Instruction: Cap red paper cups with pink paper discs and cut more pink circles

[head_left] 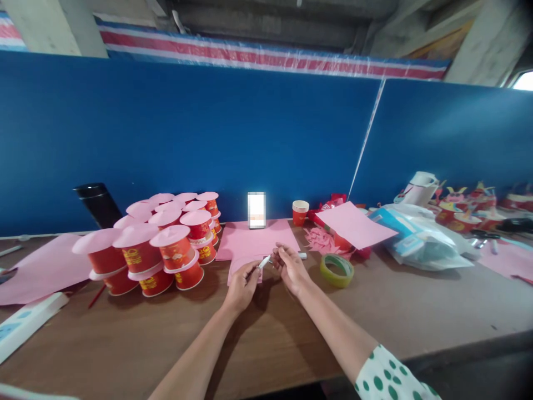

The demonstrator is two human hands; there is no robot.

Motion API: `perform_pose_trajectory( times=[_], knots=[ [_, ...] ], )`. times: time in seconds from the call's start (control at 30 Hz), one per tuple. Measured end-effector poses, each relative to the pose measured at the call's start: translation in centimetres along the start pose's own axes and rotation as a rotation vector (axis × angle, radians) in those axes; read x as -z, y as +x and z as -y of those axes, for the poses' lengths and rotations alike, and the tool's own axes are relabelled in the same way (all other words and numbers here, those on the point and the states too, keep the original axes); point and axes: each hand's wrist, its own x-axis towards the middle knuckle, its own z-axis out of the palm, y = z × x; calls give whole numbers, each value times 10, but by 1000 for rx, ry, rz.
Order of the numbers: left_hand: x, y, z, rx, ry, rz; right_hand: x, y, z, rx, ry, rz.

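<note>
Above the near middle of the wooden table, my left hand [241, 286] pinches a slim white tube [265, 261], perhaps a pen or a glue tube; its exact kind does not show. Close beside its tip, my right hand [291, 269] has its fingers drawn together; what they hold, if anything, is too small to tell. A white stick-like thing [302, 255] pokes out behind my right hand. Beneath and beyond my hands lie pink paper sheets [233, 239]. A phone-like upright screen [256, 210], blurred out, stands at their back edge.
At left, red paper cups [144, 258] with pink paper discs stand stacked. A black flask [97, 203] and white power strip [31, 319] are farther left. At right lie a tape roll [337, 271], pink paper scraps [322, 239], cups [300, 213] and a plastic bag [425, 236].
</note>
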Motion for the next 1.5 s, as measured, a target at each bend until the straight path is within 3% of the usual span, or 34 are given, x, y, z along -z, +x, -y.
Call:
perform_pose_trajectory(
  times=[0.6,0.83,1.3,1.5],
  knots=[
    [-1,1,-1,5,-3,30,-4,-6,-2,-18,-81,77],
    [0,-1,-9,-19,9,48,1,-4,-9,70,-225,130],
    [7,-1,-18,-62,82,69,-10,-11,11,88,-448,231],
    [3,3,-16,-31,102,26,-8,-3,-3,79,-433,206]
  ],
)
